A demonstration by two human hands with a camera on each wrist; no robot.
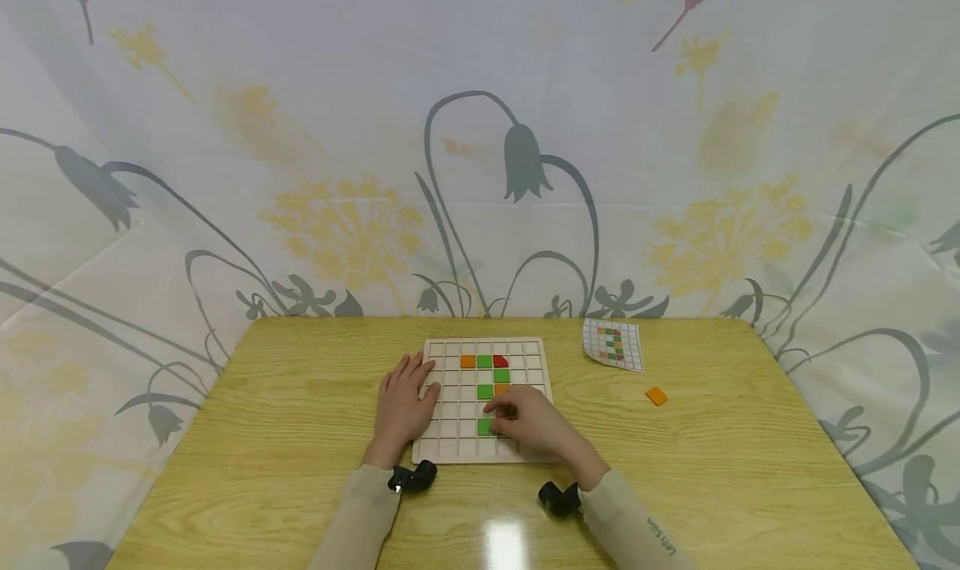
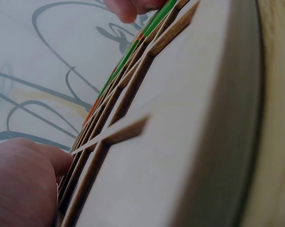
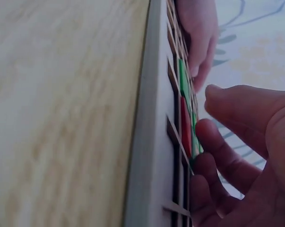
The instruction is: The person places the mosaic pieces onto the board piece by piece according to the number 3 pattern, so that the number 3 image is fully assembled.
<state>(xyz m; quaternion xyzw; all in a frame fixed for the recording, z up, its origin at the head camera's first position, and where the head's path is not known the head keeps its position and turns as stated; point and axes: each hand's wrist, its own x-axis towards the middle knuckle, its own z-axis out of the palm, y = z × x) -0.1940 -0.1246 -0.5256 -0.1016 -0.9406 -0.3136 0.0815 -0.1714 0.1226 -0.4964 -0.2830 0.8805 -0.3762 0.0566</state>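
A pale wooden grid board (image 1: 446,445) lies on the table and holds several green and orange tiles and a red rounded piece (image 1: 500,361). My left hand (image 1: 402,403) rests on the board's left edge, fingers extended. Over the lower right part of the board is my right hand (image 1: 531,420), its fingers loosely bent beside a green tile (image 1: 485,427). In the right wrist view, thumb and forefinger are apart with nothing between them, and the lower fingertips are right at a red piece (image 3: 186,127) in the grid. The right hand hides that piece from the head view.
A loose orange tile (image 1: 656,396) lies on the wooden table (image 1: 285,437) to the right of the board. Behind it is a paper sheet (image 1: 633,349) printed with a coloured grid pattern. A flower-printed curtain (image 1: 360,137) hangs along the table's back edge.
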